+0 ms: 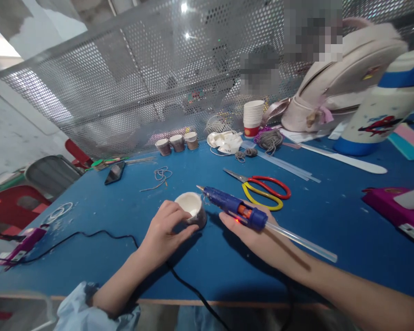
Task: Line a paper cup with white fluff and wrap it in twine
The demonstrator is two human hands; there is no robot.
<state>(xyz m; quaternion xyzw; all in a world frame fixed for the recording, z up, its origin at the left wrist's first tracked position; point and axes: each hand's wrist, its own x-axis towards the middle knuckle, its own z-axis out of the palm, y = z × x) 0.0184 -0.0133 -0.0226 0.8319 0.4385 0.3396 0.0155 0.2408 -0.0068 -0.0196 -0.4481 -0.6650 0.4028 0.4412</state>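
Head view: the left hand (165, 230) curls around a small paper cup (192, 209) lying tilted on the blue table (331, 220), thumb and fingers closed on its near side, its white inside facing up and to the right. The right hand (251, 234) is wrapped under a blue glue gun (232, 209); its metal tip points left, just beside the cup's rim. A clear glue stick (300, 241) juts out of the gun's rear toward the right. A black cord (100, 235) runs from the left across the near table and passes under the left forearm.

Just beyond the gun lie scissors (262, 188) with red and yellow handles. Further off stand three small brown cups (177, 143), a stack of paper cups (253, 118), a tangle of grey string (269, 139), a pink bag (345, 73) and a large bottle (382, 110).

Risks, as I judge them: the hot tip sits close to the left fingertips, so a slip of either hand could burn them. The cup rests on its curved side and could roll if the grip eases. The cord under the forearm could snag and jerk the gun.

The trigger finger is hidden under the gun's body, so I cannot tell whether it is pressing. Whether glue is leaving the tip is too small to make out. The cup's outer covering is mostly hidden by the hand. The bottle and bag are cut off by the frame.
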